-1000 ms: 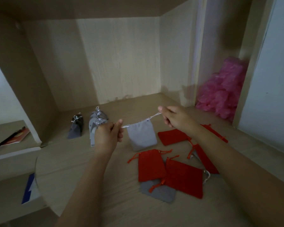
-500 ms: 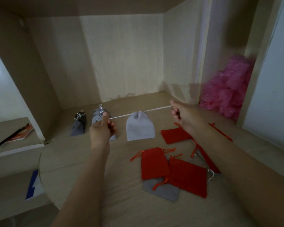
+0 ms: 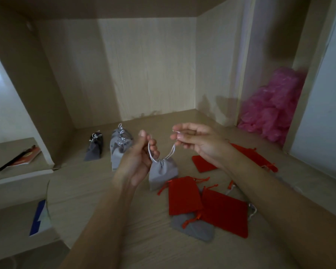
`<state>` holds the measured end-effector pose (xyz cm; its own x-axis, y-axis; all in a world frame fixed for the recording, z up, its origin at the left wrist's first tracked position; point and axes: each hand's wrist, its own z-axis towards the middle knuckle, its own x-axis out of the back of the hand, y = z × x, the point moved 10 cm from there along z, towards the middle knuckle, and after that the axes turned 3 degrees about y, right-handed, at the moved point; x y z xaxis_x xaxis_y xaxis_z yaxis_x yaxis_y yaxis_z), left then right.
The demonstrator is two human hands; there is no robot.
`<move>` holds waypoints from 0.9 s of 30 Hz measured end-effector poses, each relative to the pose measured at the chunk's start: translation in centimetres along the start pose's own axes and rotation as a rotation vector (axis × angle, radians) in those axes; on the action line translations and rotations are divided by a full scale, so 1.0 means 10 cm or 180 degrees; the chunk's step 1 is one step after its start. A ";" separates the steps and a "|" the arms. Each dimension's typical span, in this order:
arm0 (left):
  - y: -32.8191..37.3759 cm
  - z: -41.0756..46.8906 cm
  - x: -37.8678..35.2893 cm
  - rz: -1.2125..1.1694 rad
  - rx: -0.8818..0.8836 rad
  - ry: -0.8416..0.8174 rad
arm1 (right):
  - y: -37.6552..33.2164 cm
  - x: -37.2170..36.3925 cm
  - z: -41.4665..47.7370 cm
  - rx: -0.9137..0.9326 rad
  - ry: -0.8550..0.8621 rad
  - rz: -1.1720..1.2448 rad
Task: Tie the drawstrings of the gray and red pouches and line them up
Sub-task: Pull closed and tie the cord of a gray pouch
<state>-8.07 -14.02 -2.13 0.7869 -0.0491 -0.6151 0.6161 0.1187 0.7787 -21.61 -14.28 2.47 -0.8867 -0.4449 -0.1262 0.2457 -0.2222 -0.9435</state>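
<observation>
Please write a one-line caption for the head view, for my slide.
Left hand and right hand each hold a drawstring of the cinched gray pouch; untied red pouches lie beside it.

Matt grey cloth pouch, matt red cloth pouches, pale wood-grain shelf

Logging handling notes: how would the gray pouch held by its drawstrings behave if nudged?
Probably floppy: the gray pouch puckers softly below its cinched neck. Likely light: its thin drawstrings curve loosely, not taut. Soft cloth, so unlikely to roll.
</observation>
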 end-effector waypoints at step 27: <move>-0.04 -0.17 -0.29 0.0912 -0.0373 -0.0207 | 0.02 0.13 0.02 0.0305 0.0779 -0.0276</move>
<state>-10.67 -12.28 -0.88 0.9308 -0.0600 -0.3607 0.3638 0.2502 0.8972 -22.64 -15.03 2.17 -0.9714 -0.2003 -0.1276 0.1905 -0.3366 -0.9222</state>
